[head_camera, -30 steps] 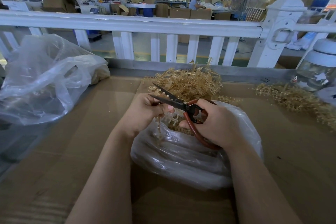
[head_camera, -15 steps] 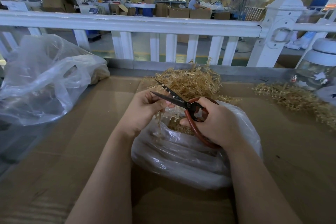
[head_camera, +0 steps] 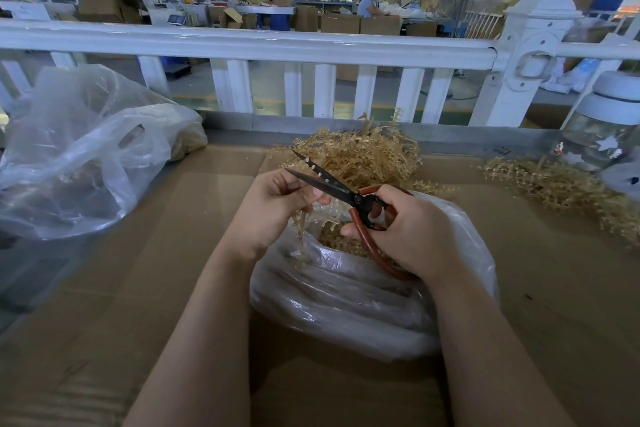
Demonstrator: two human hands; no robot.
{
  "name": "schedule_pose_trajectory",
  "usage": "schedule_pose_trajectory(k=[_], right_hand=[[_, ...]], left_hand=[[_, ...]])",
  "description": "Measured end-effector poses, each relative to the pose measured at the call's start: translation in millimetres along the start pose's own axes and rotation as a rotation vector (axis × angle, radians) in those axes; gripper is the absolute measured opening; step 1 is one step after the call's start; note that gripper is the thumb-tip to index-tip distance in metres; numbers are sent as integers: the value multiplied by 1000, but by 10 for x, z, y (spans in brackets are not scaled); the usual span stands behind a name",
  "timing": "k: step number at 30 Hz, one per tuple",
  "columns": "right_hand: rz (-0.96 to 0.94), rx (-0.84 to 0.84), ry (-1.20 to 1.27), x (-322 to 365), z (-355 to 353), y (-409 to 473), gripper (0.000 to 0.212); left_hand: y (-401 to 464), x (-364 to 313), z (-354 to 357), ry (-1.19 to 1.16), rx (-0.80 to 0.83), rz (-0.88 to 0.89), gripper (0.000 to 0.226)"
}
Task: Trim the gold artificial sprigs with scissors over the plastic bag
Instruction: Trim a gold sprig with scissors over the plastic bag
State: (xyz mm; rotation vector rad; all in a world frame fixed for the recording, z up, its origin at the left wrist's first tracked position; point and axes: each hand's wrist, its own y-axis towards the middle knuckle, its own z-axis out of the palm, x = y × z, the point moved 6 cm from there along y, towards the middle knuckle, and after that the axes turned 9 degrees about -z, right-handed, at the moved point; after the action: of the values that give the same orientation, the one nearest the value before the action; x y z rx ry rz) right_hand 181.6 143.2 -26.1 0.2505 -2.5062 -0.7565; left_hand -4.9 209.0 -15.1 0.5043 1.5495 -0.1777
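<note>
Gold sprig [head_camera: 302,225]: held in the left hand [head_camera: 277,210], whose fingers are closed around its stem; the sprig hangs down from the fist into the mouth of the plastic bag [head_camera: 346,302]. Scissors [head_camera: 343,192]: gripped by the right hand [head_camera: 408,236], fingers closed through and around the red handles. Blades are parted and point up and left, crossing just above the left thumb. Trimmed gold pieces lie inside the bag beneath both hands. Bag position: on the cardboard-covered table [head_camera: 156,288], directly under the hands. A pile of gold sprigs [head_camera: 363,156] lies just behind the bag. A second pile [head_camera: 561,187] lies well to the right. A second plastic bag [head_camera: 79,156] sits at far left, before the white railing [head_camera: 242,43].
</note>
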Motion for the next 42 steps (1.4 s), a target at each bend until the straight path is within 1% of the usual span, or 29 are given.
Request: schedule_pose_trajectory(k=[3, 7, 10, 13, 16, 18, 25, 28, 32, 35, 40, 42], right_hand=[[5, -5, -5, 1, -1, 1, 56], [-7, 10, 3, 25, 6, -2, 53], [-20, 13, -7, 44, -1, -7, 58], [-14, 15, -5, 41, -4, -6, 60], [1, 7, 16, 28, -16, -6, 62], [11, 0, 29, 30, -21, -10, 65], [40, 13, 22, 25, 12, -11, 61], [45, 14, 22, 14, 23, -13, 58], [50, 10, 33, 5, 33, -16, 62], [46, 4, 54, 14, 31, -21, 60], [36, -8, 38, 16, 19, -20, 53], [39, -12, 22, 17, 14, -19, 52]], left_hand=[[9, 7, -7, -4, -11, 2, 11], [11, 17, 20, 6, 10, -10, 10], [3, 33, 43, 8, 30, -12, 14], [3, 47, 47, 25, 23, -20, 11], [-3, 23, 87, -13, 55, -29, 17], [-7, 10, 79, -54, 44, -23, 11], [-25, 2, 49, -14, -31, 14, 7], [-27, -3, 67, -49, -36, 14, 10], [-31, -17, 80, -90, -54, 22, 13], [-39, -12, 83, -99, -40, 18, 17], [-37, -11, 78, -95, -33, 19, 9], [-41, -26, 84, -91, -48, 39, 13]])
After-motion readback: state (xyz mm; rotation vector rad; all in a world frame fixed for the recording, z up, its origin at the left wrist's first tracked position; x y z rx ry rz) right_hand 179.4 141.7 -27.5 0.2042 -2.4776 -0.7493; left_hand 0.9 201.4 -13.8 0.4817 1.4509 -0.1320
